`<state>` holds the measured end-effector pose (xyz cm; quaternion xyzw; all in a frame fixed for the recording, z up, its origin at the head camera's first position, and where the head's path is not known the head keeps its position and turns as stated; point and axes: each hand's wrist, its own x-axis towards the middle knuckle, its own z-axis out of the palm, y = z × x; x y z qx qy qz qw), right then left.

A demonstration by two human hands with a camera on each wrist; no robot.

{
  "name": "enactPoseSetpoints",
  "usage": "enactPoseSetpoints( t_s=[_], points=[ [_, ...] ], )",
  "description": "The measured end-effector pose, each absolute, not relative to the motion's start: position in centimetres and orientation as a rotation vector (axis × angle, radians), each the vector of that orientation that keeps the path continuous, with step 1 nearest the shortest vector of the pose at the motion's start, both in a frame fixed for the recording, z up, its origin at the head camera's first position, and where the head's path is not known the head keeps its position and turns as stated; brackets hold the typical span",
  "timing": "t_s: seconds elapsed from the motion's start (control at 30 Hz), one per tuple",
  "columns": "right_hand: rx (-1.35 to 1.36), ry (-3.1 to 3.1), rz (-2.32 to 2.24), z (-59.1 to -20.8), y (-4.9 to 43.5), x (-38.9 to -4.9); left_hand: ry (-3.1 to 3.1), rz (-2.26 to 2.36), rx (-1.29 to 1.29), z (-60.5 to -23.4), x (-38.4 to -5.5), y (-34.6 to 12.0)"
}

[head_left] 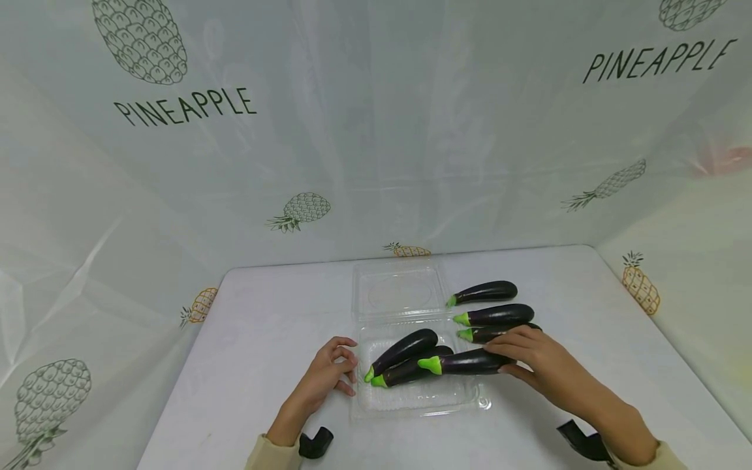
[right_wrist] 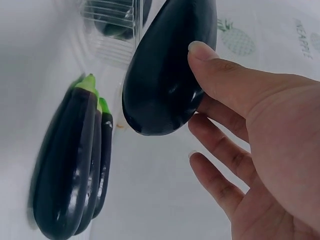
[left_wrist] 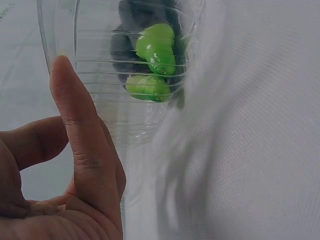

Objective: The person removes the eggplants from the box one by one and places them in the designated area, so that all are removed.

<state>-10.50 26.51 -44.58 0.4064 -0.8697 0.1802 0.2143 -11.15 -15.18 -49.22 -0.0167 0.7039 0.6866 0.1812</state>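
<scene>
My right hand (head_left: 523,356) pinches the thick end of a dark eggplant (head_left: 476,362) between thumb and fingers. The eggplant's green stem points left, over the clear plastic container (head_left: 420,401). Inside that container lie two more eggplants, an upper one (head_left: 405,350) and a lower one (head_left: 411,372), side by side and slanted. At the container's left wall is my left hand (head_left: 326,372), holding nothing. Its index finger (left_wrist: 82,115) reaches up along the rim in the left wrist view, where the green stems (left_wrist: 156,45) show through the ribbed plastic.
Three loose eggplants lie right of the container: a far one (head_left: 487,292), a middle one (head_left: 499,314) and a near one (head_left: 484,334) partly behind my right hand. The container's lid (head_left: 399,287) lies folded back behind it. The white table (head_left: 264,307) meets pineapple-printed sheeting (head_left: 376,130).
</scene>
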Motion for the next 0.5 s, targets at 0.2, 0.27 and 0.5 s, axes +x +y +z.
enactPoseSetpoints(
  t_s=[0.2,0.27,0.5],
  points=[
    [1.093,-2.424,0.491,-44.5,27.3,-10.4,1.984,1.938,-0.051,-49.2,-11.2,-15.2],
    [1.083,-2.424,0.492,-44.5,27.6,-10.3,1.985,1.935,-0.050,-49.2,-11.2,-15.2],
    [1.044,-2.425,0.474,-44.6,28.8,-10.3,1.981,1.933,-0.049,-49.2,-11.2,-15.2]
  ],
)
